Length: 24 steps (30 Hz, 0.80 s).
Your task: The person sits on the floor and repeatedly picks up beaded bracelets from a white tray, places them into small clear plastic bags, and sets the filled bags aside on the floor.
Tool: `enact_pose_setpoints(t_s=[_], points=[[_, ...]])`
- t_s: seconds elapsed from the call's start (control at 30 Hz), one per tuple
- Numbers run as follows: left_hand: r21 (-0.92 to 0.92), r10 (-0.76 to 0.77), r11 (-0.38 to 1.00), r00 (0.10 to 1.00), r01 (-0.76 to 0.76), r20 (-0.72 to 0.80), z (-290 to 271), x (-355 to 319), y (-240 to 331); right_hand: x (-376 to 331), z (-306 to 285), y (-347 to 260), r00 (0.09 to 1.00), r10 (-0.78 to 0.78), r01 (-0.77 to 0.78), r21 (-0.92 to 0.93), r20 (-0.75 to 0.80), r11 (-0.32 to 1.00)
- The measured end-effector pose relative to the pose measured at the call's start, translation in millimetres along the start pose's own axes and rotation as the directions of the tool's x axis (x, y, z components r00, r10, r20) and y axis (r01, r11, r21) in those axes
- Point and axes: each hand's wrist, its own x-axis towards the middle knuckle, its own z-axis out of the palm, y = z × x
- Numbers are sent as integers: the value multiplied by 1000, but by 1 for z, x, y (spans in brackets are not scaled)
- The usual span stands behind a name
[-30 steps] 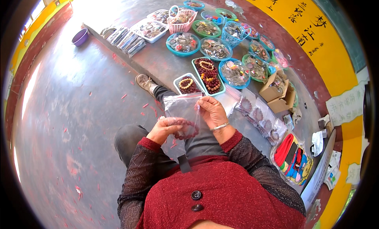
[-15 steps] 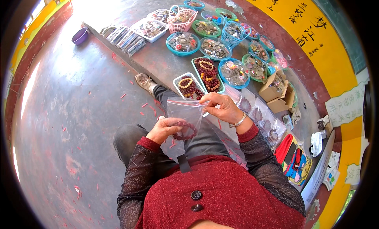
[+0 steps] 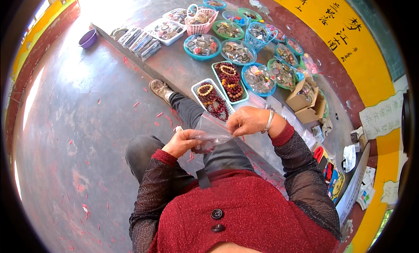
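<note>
Over my lap, my left hand (image 3: 180, 142) pinches a clear plastic zip bag (image 3: 214, 127) by its left side. A dark reddish beaded bracelet (image 3: 204, 147) lies in the lower part of this bag, partly hidden by folded plastic and my left fingers. My right hand (image 3: 249, 121), with a silver bangle (image 3: 269, 121) at its wrist, grips the bag's right edge with thumb and forefinger. Just beyond the hands stands a small white basket (image 3: 231, 110) of dark red bead bracelets, beside a green-rimmed tray (image 3: 245, 96) of more beads.
Several round basins of small goods, such as a blue basin (image 3: 201, 58), stand on the raised floor ahead. An opened cardboard box (image 3: 310, 113) and bagged bracelets lie to the right. A purple basin (image 3: 88, 39) sits far left. A step edge (image 3: 150, 70) crosses ahead of my foot.
My right hand has moved down and right and turned over along the bag's edge. The bag has gone from upright and spread to folded and slanted. My left hand has barely moved.
</note>
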Motion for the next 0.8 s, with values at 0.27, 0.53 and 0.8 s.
enact_pose_setpoints(t_s=[0.27, 0.53, 0.8], points=[[-48, -34, 998, 999, 35, 16, 1, -3, 6, 8, 4, -6, 836, -363, 436, 97, -411, 894], [-50, 17, 999, 993, -11, 116, -3, -7, 5, 6, 2, -7, 881, -468, 462, -79, -73, 883], [-93, -19, 995, 988, 34, 156, -3, -7, 6, -8, -15, -20, 917, -292, 253, -169, -273, 953]])
